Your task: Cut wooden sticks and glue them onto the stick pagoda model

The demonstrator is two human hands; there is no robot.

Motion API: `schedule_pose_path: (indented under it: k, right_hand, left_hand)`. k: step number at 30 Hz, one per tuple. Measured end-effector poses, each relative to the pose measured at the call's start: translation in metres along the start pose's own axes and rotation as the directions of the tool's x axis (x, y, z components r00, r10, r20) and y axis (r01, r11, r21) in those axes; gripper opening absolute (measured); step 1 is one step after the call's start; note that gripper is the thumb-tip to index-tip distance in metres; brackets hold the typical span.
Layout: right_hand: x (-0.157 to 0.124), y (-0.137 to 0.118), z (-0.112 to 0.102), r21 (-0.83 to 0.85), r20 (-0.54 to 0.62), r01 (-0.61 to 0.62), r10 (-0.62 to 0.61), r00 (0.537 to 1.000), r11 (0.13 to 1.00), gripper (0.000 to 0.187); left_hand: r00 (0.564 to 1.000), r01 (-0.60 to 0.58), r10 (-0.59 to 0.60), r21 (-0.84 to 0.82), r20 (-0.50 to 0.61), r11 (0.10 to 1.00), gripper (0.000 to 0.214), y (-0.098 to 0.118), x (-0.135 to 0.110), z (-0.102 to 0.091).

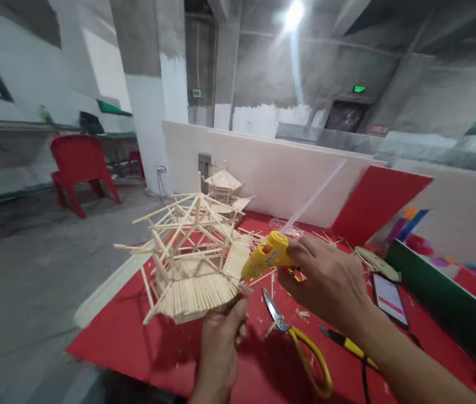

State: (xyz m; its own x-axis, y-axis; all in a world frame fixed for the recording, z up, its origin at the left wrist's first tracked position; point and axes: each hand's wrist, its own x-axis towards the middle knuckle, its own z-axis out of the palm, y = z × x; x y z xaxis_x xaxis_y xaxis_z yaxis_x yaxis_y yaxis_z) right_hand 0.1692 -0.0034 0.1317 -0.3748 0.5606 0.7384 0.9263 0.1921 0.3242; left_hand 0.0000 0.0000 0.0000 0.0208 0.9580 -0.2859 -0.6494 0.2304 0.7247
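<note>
- The stick model (187,252) is raised just above the red counter (128,336) and tilted. The left hand (221,342) pinches its lower roof edge from beneath.
- The right hand (330,280) is clenched round a yellow glue gun (269,255), with the nozzle at the model's roof edge.
- Judged light, stiff yet fragile: thin sticks, glued joints. Best held by the dense roof slats, not by single projecting sticks.
- A pair of scissors (301,342) lies on the counter, near both hands.
</note>
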Motion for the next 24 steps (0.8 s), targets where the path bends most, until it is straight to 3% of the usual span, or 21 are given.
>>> schedule_pose_path:
  k: [10,16,24]
  right_hand:
    - [-0.008,0.002,-0.001,0.068,0.091,-0.108,0.102,0.991,0.992,0.032]
    - [-0.017,0.008,0.004,0.099,0.078,-0.142,0.135,0.988,0.985,0.029]
    - [-0.026,0.012,0.009,0.158,0.119,-0.195,0.178,0.977,0.968,0.030]
  left_hand:
    - [0.999,-0.006,0.007,0.046,-0.041,0.999,0.045,0.013,-0.013,0.012]
    - [1.000,0.005,-0.003,0.065,-0.023,0.998,0.039,0.014,-0.013,0.014]
    - [0.996,-0.034,0.042,0.096,-0.078,0.995,0.040,0.013,-0.011,0.017]
